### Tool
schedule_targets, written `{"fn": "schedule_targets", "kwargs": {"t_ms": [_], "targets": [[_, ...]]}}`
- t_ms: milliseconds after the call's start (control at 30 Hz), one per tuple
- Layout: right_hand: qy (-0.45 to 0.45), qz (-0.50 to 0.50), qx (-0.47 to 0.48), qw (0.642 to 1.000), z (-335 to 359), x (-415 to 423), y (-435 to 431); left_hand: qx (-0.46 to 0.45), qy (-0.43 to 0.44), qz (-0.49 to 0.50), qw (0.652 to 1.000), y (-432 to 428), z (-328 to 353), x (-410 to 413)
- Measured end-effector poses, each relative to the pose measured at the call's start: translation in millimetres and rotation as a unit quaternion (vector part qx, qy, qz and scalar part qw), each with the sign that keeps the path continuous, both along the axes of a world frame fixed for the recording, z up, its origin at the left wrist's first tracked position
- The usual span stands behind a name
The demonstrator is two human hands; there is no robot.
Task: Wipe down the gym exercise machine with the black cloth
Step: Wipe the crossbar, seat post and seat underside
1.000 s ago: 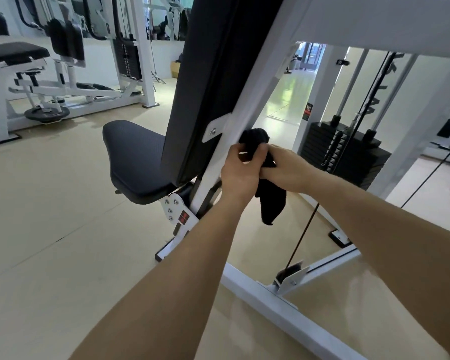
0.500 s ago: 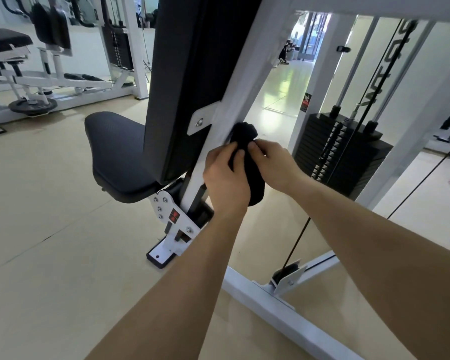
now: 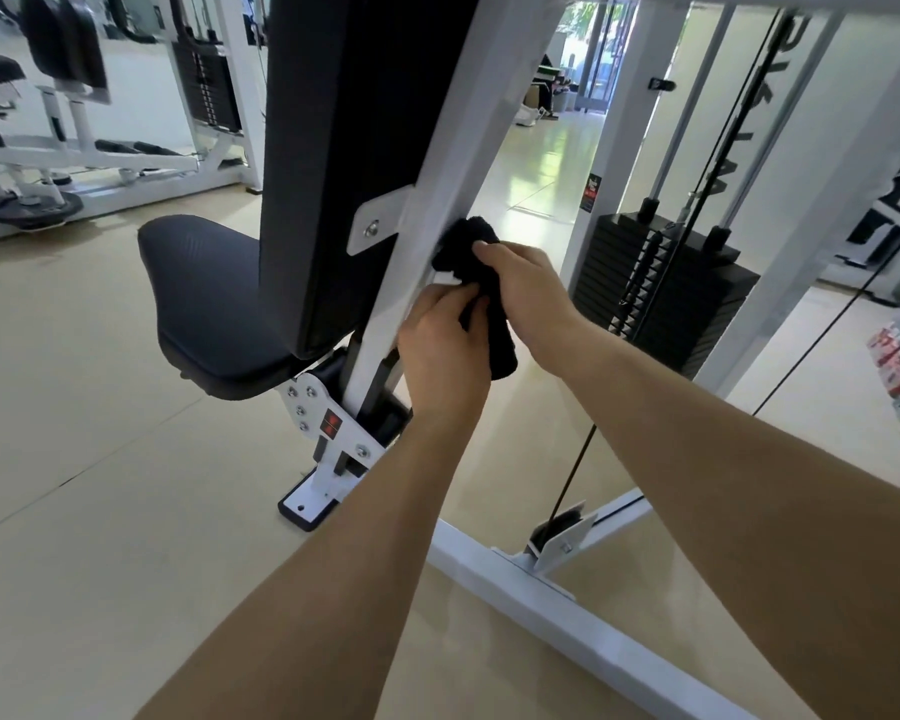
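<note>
The black cloth (image 3: 463,246) sits just right of the frame's centre, bunched into a wad. Its upper end touches the right edge of the slanted white post (image 3: 448,168) of the gym exercise machine (image 3: 583,615), and the rest hangs down between the two hands. Bunching it probably gives a firm pad for rubbing along the narrow edge. The right hand (image 3: 526,293) has its fingers curled over the wad, pressing it to the post. The left hand (image 3: 445,350), just below and against the post's face, has its fingers curled in and pinches the cloth's lower part, likely to keep it gathered. Left of the post are the black backrest (image 3: 344,148) and seat (image 3: 209,304); the weight stack (image 3: 661,298) stands at right.
</note>
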State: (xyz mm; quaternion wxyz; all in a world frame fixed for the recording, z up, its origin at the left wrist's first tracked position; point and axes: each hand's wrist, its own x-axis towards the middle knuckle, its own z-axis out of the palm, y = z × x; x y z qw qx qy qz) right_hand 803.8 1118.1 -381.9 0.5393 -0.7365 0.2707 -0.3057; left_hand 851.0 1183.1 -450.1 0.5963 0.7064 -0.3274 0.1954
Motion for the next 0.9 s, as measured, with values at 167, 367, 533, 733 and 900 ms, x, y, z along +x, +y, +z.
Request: {"fn": "schedule_targets", "kwargs": {"t_ms": [167,367,533,733,900], "targets": [[0.025,-0.024,0.016,0.999,-12.2,-10.4,-1.8,0.039,0.085,0.02,0.995,-1.2,10.4,11.5],[0.002,-0.05,-0.036,0.998,-5.5,-17.2,8.0,0.182,0.012,-0.1,0.978,11.6,10.9,12.1],[-0.01,-0.05,-0.055,0.997,-15.4,-20.6,22.5,0.041,0.132,-0.142,0.98,48.0,21.7,9.0],[-0.076,-0.046,-0.077,0.993,-44.1,-36.7,43.4,-0.034,0.211,-0.136,0.967,85.5,28.4,0.8],[0.047,0.021,-0.206,0.977,-41.7,-24.6,66.7,0.022,0.232,-0.155,0.96,94.5,22.2,5.6]]}}
